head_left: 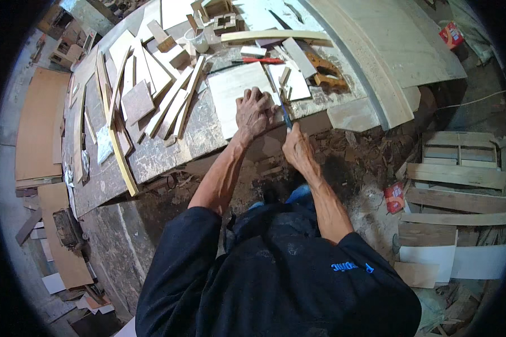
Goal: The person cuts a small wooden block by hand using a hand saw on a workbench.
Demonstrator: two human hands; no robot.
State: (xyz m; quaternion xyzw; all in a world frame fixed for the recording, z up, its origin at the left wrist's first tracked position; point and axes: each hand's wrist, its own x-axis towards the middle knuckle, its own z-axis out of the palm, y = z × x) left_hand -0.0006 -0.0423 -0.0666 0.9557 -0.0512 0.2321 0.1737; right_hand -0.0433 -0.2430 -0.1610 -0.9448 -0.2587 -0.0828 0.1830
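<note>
My left hand (pixel 254 111) presses flat on a pale rectangular board (pixel 236 92) lying at the near edge of the workbench (pixel 152 157). My right hand (pixel 296 147) is closed around the handle of a thin blue-handled blade tool (pixel 285 115), which points up along the board's right edge. The tool's tip lies between the board and a second pale board piece (pixel 295 84). Both forearms reach up from my dark sleeves at the bottom.
Several wood strips and offcuts (pixel 146 95) are heaped on the bench's left half. A red-handled tool (pixel 261 60), a white cup (pixel 198 40) and a large curved white panel (pixel 371 62) lie farther back. Wooden pallets (pixel 461 174) and rubble are on the floor at right.
</note>
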